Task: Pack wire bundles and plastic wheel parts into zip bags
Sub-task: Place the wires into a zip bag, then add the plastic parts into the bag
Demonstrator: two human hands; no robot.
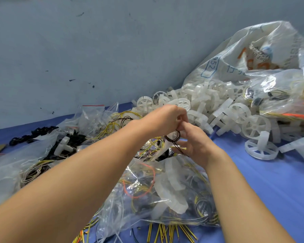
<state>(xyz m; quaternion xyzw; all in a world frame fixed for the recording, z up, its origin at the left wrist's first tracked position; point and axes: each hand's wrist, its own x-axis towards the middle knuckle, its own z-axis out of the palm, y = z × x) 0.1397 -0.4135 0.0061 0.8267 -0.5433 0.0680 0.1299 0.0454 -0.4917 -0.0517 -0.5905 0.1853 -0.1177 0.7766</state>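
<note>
Several clear filled zip bags already lie on the blue desk, yet a large heap of white plastic spoked wheels waits loose, while left hand and right hand fingers pinch a dark brown coiled wire bundle above them.

Large translucent sack: digits "952" legible, blue, inside a blue outlined box, seen mirrored through the plastic. Other blue and orange print on it too blurred to read.
</note>
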